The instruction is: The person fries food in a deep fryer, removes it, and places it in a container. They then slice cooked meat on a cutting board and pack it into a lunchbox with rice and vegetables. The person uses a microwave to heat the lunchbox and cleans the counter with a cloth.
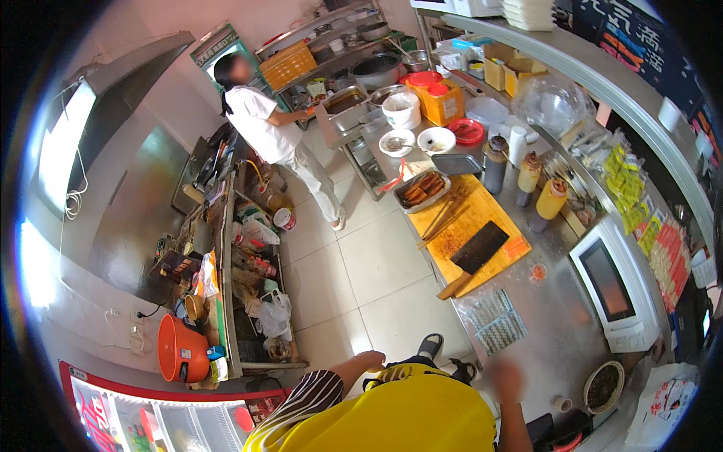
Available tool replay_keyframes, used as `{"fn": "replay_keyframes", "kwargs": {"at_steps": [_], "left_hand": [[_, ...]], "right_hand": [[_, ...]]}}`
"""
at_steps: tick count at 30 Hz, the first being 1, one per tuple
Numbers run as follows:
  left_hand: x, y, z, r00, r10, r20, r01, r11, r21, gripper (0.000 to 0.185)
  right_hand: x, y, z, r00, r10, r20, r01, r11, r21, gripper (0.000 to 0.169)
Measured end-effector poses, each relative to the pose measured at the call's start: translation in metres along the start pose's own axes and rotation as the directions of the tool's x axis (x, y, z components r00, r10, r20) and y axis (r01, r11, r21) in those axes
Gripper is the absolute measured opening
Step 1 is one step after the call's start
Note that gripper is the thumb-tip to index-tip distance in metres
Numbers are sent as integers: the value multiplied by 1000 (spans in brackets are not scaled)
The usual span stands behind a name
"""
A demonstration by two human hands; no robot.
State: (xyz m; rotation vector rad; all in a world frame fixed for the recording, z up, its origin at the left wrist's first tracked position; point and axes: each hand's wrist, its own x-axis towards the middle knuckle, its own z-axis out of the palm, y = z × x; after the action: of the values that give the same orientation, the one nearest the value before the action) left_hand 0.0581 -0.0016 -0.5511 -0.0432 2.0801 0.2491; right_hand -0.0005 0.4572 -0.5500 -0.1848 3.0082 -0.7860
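My left hand [370, 360] hangs beside my yellow top over the tiled floor; its fingers are mostly hidden. My right hand [504, 378] is by the steel counter [556, 322], just below a folded striped cloth [501, 325]. Blur hides its fingers and anything in them. Further up the counter, a cleaver [480, 247] with a wooden handle lies across a yellow cutting board [491, 278]. Orange slices [514, 247] sit beside its blade. Chopsticks [443, 219] rest on the board too, and a metal tray of browned food strips [423, 191] stands at its far end.
Sauce bottles [549, 204] and a white microwave [613, 285] line the counter's right side. A person in white [265, 121] stands by the far counter. Shelving [257, 271] runs along the left, with an orange bucket [181, 347] on top. Tiled floor [344, 271] lies between.
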Motion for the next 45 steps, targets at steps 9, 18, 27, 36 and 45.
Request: {"fn": "replay_keyframes", "kwargs": {"at_steps": [9,18,27,36,45], "left_hand": [[26,73,-6,918,237,-317,-317,920,-232,38],[24,77,-12,989,132,-60,-141,975,-175,41],[25,80,-62,969,102,-227,-158,957,-245,43],[22,96,-61,988,116,-98,-139,950,-281,41],[14,83,-63,983,96,-159,-140,947,-290,41]], "right_hand": [[-32,67,-108,954,299,-36,-300,954,-29,28],[-29,104,-147,759,636,-139,-651,746,-141,58],[-59,132,-126,764,646,-7,-591,695,-410,31],[-69,157,-139,788,611,-70,-562,668,-488,19],[-25,88,-119,924,373,-82,-382,913,-147,19]]}}
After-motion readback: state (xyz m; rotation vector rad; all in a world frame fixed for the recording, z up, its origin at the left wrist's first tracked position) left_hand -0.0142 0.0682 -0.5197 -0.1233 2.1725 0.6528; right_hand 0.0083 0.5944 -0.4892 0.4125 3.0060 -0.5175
